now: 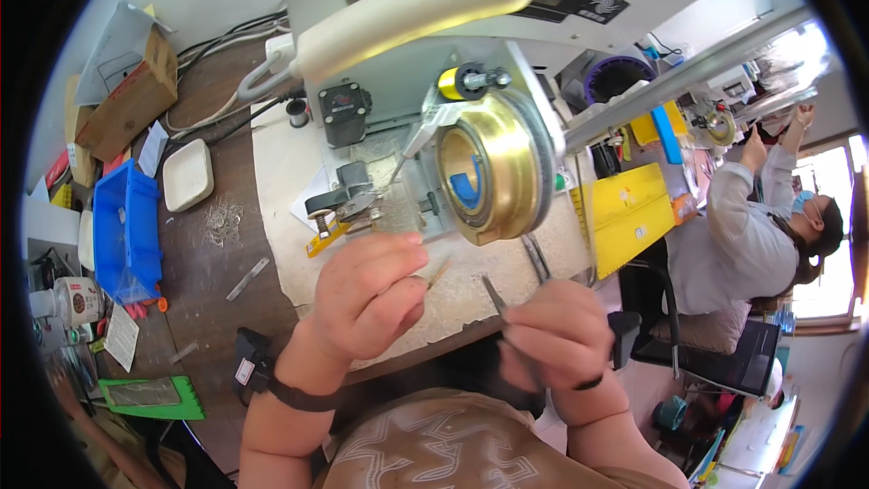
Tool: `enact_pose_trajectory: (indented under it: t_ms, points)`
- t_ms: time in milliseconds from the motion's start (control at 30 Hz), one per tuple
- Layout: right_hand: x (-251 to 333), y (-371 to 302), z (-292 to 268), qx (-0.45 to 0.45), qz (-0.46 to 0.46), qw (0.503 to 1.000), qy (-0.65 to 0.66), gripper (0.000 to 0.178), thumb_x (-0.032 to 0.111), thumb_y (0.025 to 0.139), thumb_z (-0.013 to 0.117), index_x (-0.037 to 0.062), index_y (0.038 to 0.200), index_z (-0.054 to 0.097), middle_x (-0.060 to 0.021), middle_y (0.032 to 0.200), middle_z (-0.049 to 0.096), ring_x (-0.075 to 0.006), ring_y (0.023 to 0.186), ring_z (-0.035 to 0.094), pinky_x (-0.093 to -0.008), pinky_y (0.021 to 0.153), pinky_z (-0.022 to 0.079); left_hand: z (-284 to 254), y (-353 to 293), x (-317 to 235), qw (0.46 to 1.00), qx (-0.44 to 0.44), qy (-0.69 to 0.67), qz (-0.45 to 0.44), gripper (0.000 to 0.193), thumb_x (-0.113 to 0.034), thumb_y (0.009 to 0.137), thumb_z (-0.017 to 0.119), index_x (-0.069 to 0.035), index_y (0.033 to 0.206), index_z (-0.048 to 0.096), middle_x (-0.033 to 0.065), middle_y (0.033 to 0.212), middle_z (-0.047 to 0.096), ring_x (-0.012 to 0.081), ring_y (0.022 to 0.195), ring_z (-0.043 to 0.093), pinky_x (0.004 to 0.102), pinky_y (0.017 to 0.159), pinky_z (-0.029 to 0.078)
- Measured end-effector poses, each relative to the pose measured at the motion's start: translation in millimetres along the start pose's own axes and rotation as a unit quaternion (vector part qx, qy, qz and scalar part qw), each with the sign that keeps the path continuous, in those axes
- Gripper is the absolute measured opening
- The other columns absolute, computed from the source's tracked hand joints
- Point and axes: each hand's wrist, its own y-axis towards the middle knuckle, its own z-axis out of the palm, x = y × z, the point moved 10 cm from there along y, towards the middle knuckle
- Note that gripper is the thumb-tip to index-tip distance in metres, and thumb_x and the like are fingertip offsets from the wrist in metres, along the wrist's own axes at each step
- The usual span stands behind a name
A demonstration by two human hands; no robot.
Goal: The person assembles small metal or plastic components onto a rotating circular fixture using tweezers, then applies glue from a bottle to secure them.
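Left hand (367, 294) pinching a thin wire (441, 270), right hand (557, 330) clamped on tweezers (494, 294); both just below the brass ring (493, 167) on the desk (272, 172)

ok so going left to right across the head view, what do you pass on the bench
blue bin → white square dish → left hand → brass ring on the machine → right hand holding thin tweezers → yellow plastic piece → seated person's sleeve
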Motion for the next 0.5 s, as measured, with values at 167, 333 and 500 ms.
enact_pose_trajectory:
  t_ms: [167,333,500]
  points:
    - [-31,-43,52,0.228,0.017,0.964,-0.139,0.035,0.012,0.07,0.077,0.0091,0.104,0.069,-0.0054,0.103,0.064,-0.0212,0.082,0.062,-0.0339,0.068,0.051,4,1,-3,1.0,0.007,0.016,0.014,0.021,0.004,0.087,0.066,-0.004,0.104,0.057,0.016,0.109,0.065,0.0344,0.091,0.069,0.0412,0.074,0.058]
    - [-50,-47,42,0.165,0.108,0.976,-0.095,0.032,0.009,0.076,0.074,0.0098,0.108,0.071,-0.0042,0.104,0.066,-0.0251,0.089,0.064,-0.037,0.075,0.053,-5,1,-10,0.992,-0.005,0.127,0.021,0.029,0.002,0.076,0.072,-0.007,0.102,0.062,0.013,0.111,0.064,0.0309,0.084,0.063,0.0419,0.072,0.05]
    - [-89,-36,-43,-0.093,0.258,0.961,-0.043,0.014,0.01,0.087,0.073,0.0031,0.099,0.072,-0.0123,0.089,0.068,-0.0323,0.077,0.066,-0.0394,0.067,0.053,-16,28,-8,0.971,0.004,0.205,-0.119,0.006,-0.004,0.093,0.062,-0.001,0.097,0.06,0.0208,0.121,0.06,0.0363,0.113,0.058,0.0441,0.099,0.045]
